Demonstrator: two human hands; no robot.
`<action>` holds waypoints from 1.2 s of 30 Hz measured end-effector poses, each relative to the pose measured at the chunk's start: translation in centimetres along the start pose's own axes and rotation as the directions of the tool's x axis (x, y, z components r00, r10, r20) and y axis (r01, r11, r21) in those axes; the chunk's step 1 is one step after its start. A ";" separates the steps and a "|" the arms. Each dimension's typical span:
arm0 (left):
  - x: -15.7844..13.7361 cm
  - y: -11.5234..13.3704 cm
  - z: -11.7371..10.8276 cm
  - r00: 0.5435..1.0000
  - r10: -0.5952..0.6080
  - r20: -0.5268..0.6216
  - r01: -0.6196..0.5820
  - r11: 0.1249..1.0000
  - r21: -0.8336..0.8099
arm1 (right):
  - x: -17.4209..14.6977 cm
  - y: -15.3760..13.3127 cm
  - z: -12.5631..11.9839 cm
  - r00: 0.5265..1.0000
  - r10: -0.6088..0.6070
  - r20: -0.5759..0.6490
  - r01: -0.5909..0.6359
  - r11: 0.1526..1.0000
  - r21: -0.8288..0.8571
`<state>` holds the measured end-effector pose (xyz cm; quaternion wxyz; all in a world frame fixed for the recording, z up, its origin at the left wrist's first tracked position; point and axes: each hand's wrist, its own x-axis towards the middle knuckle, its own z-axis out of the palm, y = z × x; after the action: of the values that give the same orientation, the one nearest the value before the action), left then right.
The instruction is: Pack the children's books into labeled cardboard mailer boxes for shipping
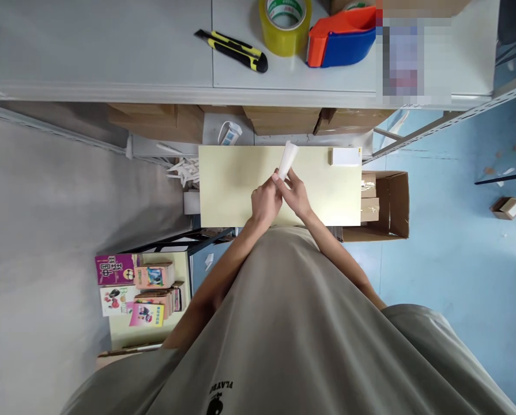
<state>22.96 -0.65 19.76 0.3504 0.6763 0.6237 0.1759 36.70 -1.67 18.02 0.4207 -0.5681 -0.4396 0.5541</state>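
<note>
Gripping a white slip, left hand and right hand have room toward the table's side edges.

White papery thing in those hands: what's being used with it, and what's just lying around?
In use:
white papery piece, where the left hand and right hand meet
pale yellow table, underneath

Probably just lying around:
box cutter, yellow tape roll and orange-and-blue tape dispenser, on the shelf
books, lower left
white box on the table, perhaps
</note>
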 end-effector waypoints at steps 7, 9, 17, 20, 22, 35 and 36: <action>-1.9 1.7 -1.2 0.997 0.073 0.040 -0.072 0.997 -0.008 | -0.6 -0.7 -1.9 0.996 -0.028 -0.088 0.032 0.999 0.042; -2.0 1.2 -1.9 0.991 0.111 0.071 -0.099 0.984 -0.145 | -0.4 -0.6 -2.8 0.998 -0.015 -0.057 0.020 0.996 0.088; 1.3 -4.7 -6.1 0.996 -0.026 -0.081 -0.025 0.821 -0.570 | -0.4 0.0 -4.9 0.985 0.146 0.088 -0.168 0.908 0.385; 1.2 -5.9 -7.3 0.988 -0.102 0.119 0.157 0.687 -0.710 | -1.2 0.2 -5.1 0.969 0.216 0.121 -0.247 0.839 0.485; 0.4 -5.8 -7.5 0.963 -0.069 0.261 0.250 0.596 -0.764 | -1.7 0.3 -5.1 0.956 0.253 0.148 -0.293 0.797 0.529; -0.4 -5.4 -6.9 0.965 -0.035 0.258 0.219 0.644 -0.733 | -1.7 0.4 -5.4 0.956 0.262 0.128 -0.290 0.908 0.303; -0.3 -5.6 -6.7 0.968 -0.051 0.247 0.218 0.660 -0.719 | -1.7 0.3 -5.4 0.960 0.256 0.116 -0.280 0.914 0.295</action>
<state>14.34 0.62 20.63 0.6690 0.4417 0.5071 0.3166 42.15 -3.31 18.33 0.4076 -0.5291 -0.2808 0.6892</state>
